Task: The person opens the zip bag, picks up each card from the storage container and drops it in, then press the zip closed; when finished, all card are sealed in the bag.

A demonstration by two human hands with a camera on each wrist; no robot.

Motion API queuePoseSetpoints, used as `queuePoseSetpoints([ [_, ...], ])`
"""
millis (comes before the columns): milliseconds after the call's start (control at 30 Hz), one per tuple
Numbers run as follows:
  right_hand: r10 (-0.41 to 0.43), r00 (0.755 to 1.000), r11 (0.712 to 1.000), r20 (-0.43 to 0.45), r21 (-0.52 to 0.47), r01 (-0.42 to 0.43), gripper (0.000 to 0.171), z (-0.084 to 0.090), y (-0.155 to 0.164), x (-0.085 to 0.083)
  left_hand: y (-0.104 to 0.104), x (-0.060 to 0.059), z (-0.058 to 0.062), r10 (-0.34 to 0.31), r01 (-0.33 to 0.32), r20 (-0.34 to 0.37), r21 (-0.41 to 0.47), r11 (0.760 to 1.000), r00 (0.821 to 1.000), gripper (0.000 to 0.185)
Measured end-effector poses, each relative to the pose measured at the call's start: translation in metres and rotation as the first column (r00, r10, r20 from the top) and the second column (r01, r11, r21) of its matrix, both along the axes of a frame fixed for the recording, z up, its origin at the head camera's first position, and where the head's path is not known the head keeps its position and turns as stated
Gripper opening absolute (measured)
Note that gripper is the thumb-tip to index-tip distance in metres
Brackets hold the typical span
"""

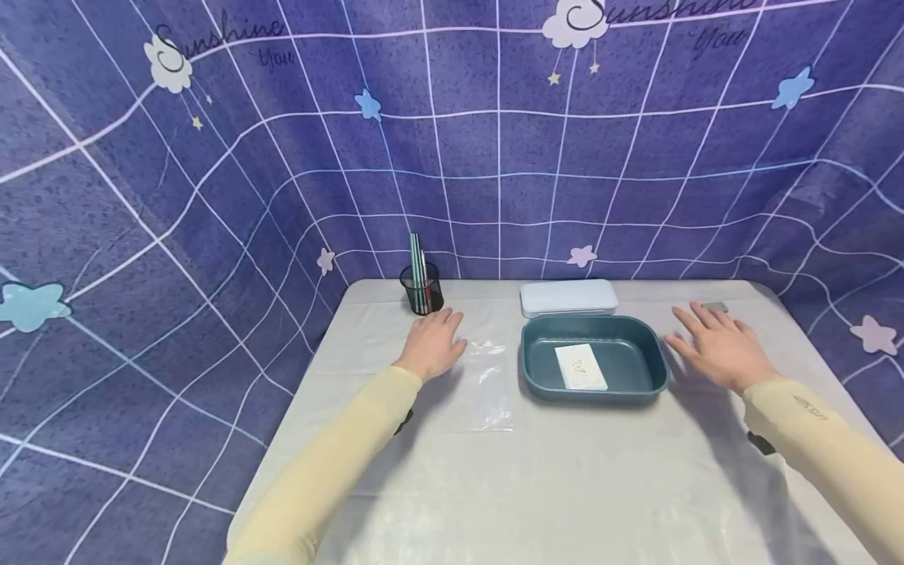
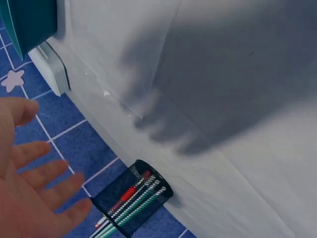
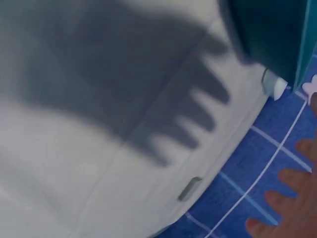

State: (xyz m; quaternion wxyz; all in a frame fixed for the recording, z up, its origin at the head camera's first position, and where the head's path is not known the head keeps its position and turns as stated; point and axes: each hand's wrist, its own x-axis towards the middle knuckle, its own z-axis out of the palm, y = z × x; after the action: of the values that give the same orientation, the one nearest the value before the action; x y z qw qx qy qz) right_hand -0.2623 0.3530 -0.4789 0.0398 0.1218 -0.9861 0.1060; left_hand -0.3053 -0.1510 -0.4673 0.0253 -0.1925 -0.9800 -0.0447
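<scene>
Loosely spread fingers of the left hand (image 1: 432,345) are hovering near the worktop's (image 1: 551,486) far left part, holding nothing; those of the right hand (image 1: 723,349) are hanging spread and empty too, just beside the right end of a teal tray (image 1: 632,361). Between left hand and tray, a clear plastic bag (image 1: 489,396) is lying flat; being so thin, it probably calls for pinching a corner rather than sweeping. The tray is sitting nearer the far edge, a white card (image 1: 581,366) lying in its left half, so level handling by the rim seems best. A white case (image 1: 568,298) is resting behind it along the far edge. Toward the far left corner a mesh cup (image 1: 434,298) of pens (image 1: 414,263) is standing, easily knocked by a low left hand; toward the far right corner a small grey object (image 1: 716,307) is lying, easily brushed.
</scene>
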Motion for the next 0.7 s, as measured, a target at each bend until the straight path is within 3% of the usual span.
queuePoseSetpoints([
  [200, 0.080, 0.990, 0.997, -0.113, 0.020, -0.078, 0.061, 0.018, -0.050, -0.014, 0.003, -0.008, 0.000, -0.031, 0.030, -0.043, -0.021, 0.999, 0.999, 0.045],
  [400, 0.166, 0.979, 0.986, -0.116, 0.042, -0.162, 0.061, 0.030, -0.116, -0.031, 0.006, -0.015, -0.007, -0.012, 0.011, -0.019, -0.037, 0.999, 1.000, 0.044],
  [700, 0.288, 0.950, 0.957, -0.119, 0.062, -0.282, 0.057, 0.024, -0.204, -0.061, 0.007, -0.014, -0.016, 0.007, -0.006, 0.016, -0.052, 0.999, 1.000, 0.041],
])
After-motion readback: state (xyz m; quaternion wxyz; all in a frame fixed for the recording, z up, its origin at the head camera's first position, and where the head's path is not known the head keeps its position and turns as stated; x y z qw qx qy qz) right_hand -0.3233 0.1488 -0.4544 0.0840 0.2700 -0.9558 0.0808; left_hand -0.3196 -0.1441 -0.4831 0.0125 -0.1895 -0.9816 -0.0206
